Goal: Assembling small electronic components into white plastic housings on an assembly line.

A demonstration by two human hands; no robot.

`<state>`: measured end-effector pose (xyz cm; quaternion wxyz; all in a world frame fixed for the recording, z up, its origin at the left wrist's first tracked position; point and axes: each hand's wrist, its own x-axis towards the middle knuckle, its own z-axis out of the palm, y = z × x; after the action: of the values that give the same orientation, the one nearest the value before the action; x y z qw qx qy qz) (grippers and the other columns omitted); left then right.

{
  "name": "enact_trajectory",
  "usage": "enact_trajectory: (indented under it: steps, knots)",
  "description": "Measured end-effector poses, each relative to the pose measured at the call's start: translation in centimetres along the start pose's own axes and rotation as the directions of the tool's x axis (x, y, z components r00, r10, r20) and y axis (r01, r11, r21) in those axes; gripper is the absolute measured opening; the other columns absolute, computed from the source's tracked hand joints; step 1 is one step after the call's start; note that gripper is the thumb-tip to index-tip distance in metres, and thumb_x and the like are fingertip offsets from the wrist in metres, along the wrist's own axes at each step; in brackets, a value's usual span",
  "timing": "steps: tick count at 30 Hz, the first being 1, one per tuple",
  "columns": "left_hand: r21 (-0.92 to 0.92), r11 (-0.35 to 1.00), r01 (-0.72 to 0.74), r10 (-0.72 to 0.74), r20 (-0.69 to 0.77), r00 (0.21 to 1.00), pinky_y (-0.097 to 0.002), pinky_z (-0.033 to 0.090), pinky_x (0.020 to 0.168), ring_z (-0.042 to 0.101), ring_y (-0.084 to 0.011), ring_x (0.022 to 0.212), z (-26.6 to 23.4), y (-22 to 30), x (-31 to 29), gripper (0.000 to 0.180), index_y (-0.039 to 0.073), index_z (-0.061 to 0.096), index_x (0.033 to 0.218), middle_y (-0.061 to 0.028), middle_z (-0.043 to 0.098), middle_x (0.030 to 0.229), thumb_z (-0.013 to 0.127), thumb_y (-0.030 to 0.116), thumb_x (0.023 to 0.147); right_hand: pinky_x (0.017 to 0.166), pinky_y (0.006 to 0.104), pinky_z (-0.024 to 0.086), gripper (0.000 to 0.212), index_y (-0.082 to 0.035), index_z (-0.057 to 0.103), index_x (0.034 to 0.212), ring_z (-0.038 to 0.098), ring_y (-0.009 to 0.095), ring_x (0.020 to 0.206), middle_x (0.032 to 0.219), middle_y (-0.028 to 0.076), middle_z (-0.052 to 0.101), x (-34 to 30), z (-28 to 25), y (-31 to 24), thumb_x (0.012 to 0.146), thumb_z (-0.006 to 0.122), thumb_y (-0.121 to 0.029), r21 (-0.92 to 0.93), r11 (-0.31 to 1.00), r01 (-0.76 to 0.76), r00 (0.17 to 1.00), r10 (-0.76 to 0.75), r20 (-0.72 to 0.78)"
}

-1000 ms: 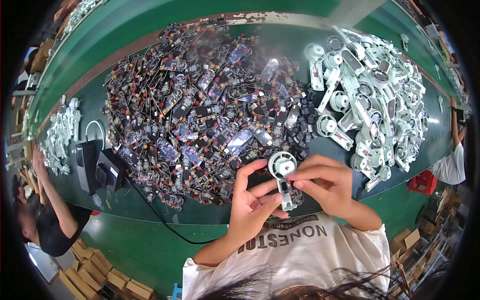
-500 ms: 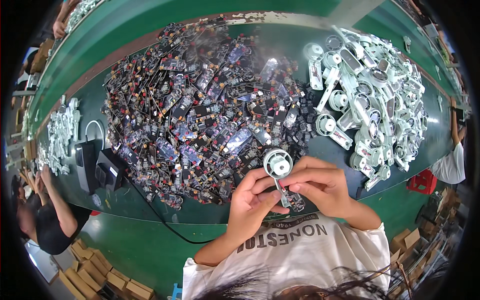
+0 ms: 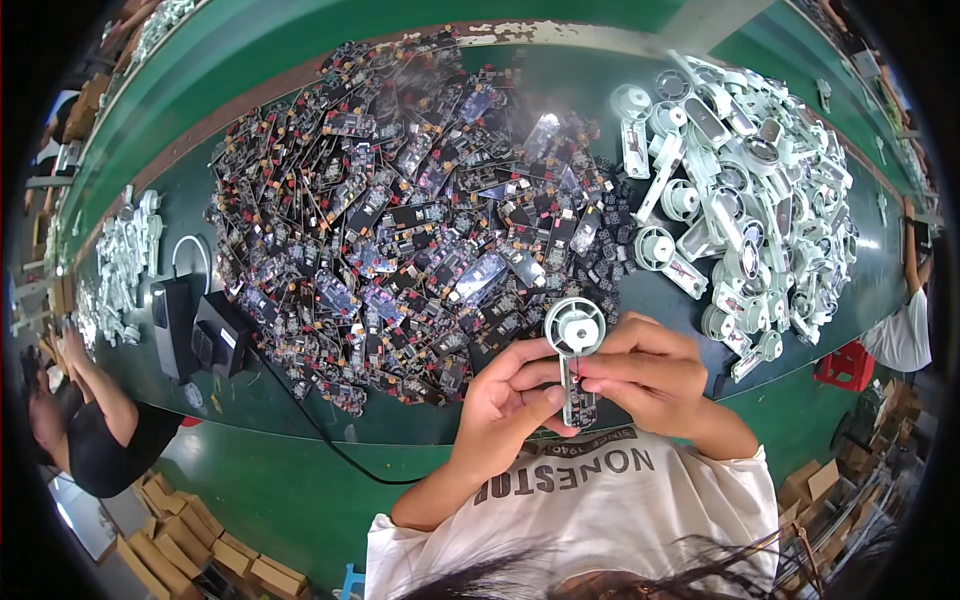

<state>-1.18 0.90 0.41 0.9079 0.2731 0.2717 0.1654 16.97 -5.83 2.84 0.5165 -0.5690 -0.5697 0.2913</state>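
Observation:
A pale mint handheld fan part [image 3: 576,328] with a round caged head stands upright between my hands, just over the near table edge. My left hand [image 3: 505,400] is closed around its narrow handle, thumb and fingers gripping from the left. A small dark circuit board [image 3: 585,408] shows beside the handle, below my fingertips. My right hand [image 3: 655,375] is closed too, its thumb and forefinger pinched at the fan's neck beside thin wires. What lies between those fingertips is too small to make out.
A large heap of circuit boards [image 3: 400,225] covers the table's middle. Mint fan housings [image 3: 740,220] are piled on the right. Black boxes [image 3: 220,335] with a cable stand at left. Another person [image 3: 110,430] works at far left; a red stool [image 3: 845,365] is at right.
The fan part has moved slightly right and turned, so its handle now points more straight down. My right hand has shifted a little right with it; the circuit board shows more plainly.

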Motion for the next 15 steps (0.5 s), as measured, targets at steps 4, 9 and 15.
enact_trajectory:
  steps: [4,9,15]
  knots:
    - [-0.031,1.0,-0.003,0.004,0.028,1.0,-0.0311,0.061,0.073,0.064,-0.02,0.101,0.09,0.36,0.15,0.041,-0.003,0.039,0.131,-0.0177,0.059,0.119,0.054,0.0,0.093,0.053,0.0261,0.042,0.026,-0.001,0.073,0.097,0.057,0.014,0.064,0.078,0.005,0.064,0.29,-0.51,-0.14,0.071,0.076,0.0,-0.054,0.997,0.061,0.998,-0.062,-0.015]
    - [-0.063,0.998,0.0,0.006,0.089,0.996,-0.0327,0.061,0.075,0.064,-0.0229,0.104,0.62,0.81,0.25,0.045,-0.003,0.036,0.135,-0.0191,0.058,0.121,0.053,-0.001,0.093,0.053,0.0265,0.041,0.028,-0.002,0.073,0.098,0.056,0.015,0.063,0.078,0.005,0.064,0.56,-0.64,-0.29,0.07,0.077,-0.001,-0.088,0.99,0.113,0.992,-0.118,-0.051]
    - [-0.131,0.988,-0.085,0.091,0.034,0.995,-0.0354,0.061,0.078,0.062,-0.0236,0.106,0.61,-0.14,0.5,0.045,-0.003,0.035,0.134,-0.0212,0.056,0.123,0.054,-0.001,0.093,0.06,0.0288,0.044,0.029,-0.003,0.074,0.095,0.057,0.017,0.072,0.086,0.005,0.063,0.56,-0.3,-0.48,0.066,0.081,-0.003,-0.226,0.958,0.177,0.981,-0.19,-0.039]
